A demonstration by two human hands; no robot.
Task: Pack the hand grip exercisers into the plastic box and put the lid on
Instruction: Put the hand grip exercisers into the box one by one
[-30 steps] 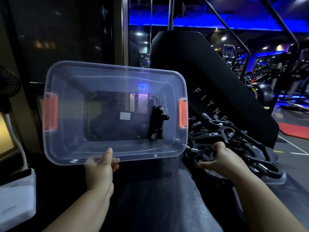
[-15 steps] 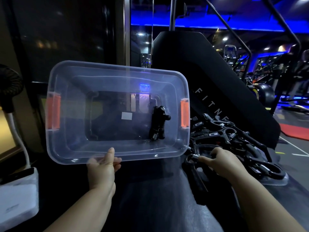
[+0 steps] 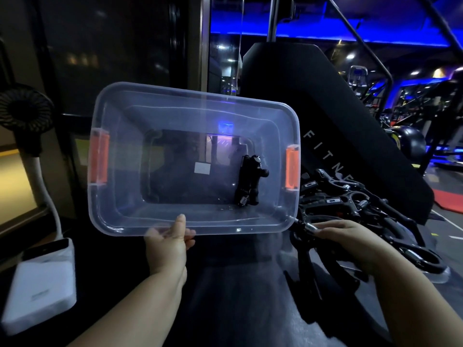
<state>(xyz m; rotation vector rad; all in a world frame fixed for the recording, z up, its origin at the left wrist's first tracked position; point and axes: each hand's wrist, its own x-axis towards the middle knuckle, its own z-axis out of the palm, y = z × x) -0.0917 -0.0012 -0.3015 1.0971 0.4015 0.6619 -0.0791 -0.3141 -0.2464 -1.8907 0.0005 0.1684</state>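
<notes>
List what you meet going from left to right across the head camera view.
White rectangular block → left orange latch of the clear plastic box → left hand holding its near rim → black hand grip exerciser lying inside → right orange latch → right hand gripping another black exerciser → red floor mat.

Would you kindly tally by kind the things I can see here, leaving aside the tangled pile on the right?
clear plastic box: 1
orange latches: 2
hand grip exerciser in the box: 1
hand grip exerciser being pulled out by the right hand: 1
small black fan: 1
white power bank: 1
Total: 7
</notes>
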